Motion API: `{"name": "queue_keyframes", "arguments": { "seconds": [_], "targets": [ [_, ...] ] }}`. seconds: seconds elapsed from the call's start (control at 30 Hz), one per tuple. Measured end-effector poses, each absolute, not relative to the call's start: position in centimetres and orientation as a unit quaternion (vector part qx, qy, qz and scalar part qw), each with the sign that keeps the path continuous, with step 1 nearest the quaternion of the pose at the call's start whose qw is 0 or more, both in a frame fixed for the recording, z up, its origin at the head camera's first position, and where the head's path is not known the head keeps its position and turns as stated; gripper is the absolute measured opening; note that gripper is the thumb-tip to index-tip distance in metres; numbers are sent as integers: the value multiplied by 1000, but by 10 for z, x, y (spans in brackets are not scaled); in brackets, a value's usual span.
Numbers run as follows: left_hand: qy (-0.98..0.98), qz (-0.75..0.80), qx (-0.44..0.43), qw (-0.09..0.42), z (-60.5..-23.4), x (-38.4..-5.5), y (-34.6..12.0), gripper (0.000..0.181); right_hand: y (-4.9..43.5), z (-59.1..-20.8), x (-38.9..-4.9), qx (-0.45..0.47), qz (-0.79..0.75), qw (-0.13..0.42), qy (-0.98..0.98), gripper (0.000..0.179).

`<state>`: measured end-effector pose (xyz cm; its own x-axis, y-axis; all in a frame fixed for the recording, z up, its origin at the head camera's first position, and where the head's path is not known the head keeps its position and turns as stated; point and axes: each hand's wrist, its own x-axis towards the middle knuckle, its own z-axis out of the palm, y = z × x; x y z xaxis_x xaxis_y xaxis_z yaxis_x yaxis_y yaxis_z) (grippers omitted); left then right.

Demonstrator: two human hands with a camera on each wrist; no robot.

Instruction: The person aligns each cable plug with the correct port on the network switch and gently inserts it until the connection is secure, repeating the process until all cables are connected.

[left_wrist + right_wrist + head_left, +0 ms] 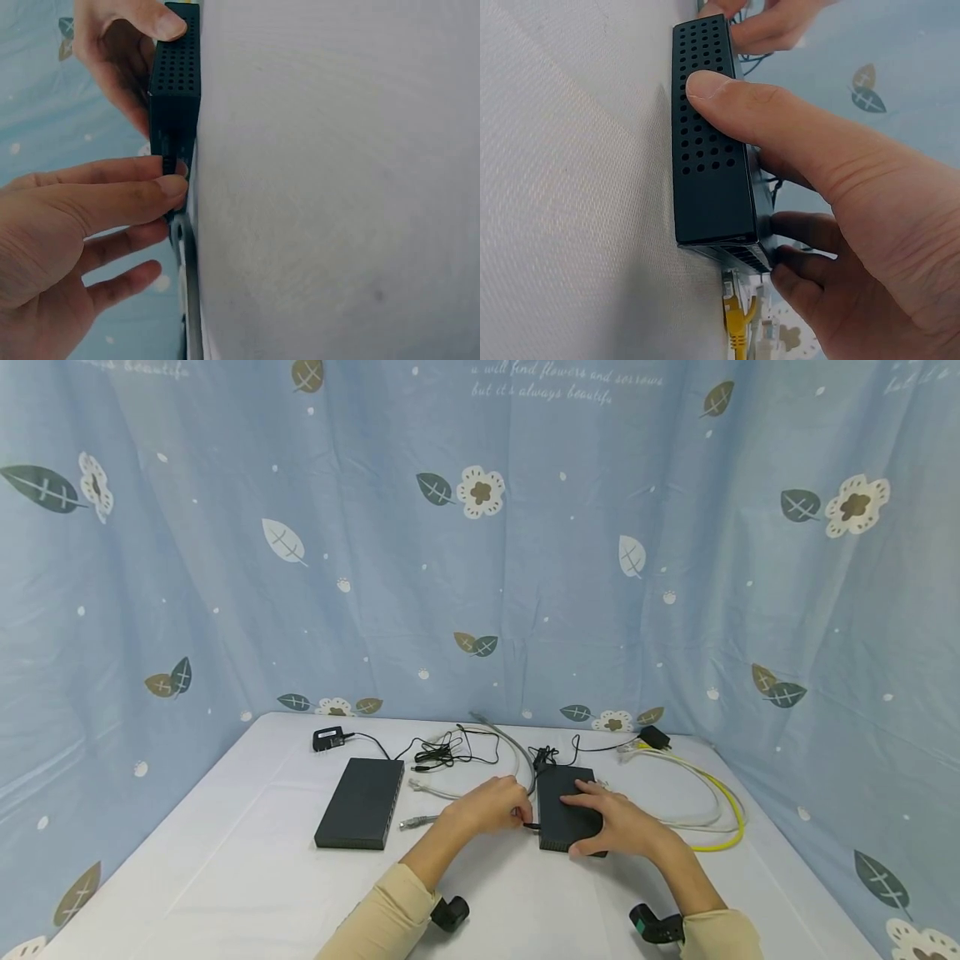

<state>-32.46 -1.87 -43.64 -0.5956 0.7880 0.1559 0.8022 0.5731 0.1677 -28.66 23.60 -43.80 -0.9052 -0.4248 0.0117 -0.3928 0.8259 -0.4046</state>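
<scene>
Left hand (487, 806) pinches the plug (532, 826) at nine o'clock on the box (555, 802), which the right hand (617, 821) clamps from three, seemingly for steadiness!

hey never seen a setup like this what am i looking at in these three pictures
There is no machine here, just a person's two bare hands. The wide picture comes from a camera worn on the head, looking forward and down; the other two come from cameras on each wrist. On the white table lie a left black box, a right black box, two power adapters and some cables, one of them yellow. The left hand pinches a black plug at the right box's side. The right hand holds that box, fingers over its top.
</scene>
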Motion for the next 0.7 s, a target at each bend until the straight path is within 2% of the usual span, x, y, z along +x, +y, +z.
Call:
{"name": "queue_keyframes", "arguments": {
  "seconds": [0.7],
  "targets": [
    [-889,-125,-440,19,-438,-325,-19,21,235,-440,-288,-211,-199,33,957,84]
  ]
}}
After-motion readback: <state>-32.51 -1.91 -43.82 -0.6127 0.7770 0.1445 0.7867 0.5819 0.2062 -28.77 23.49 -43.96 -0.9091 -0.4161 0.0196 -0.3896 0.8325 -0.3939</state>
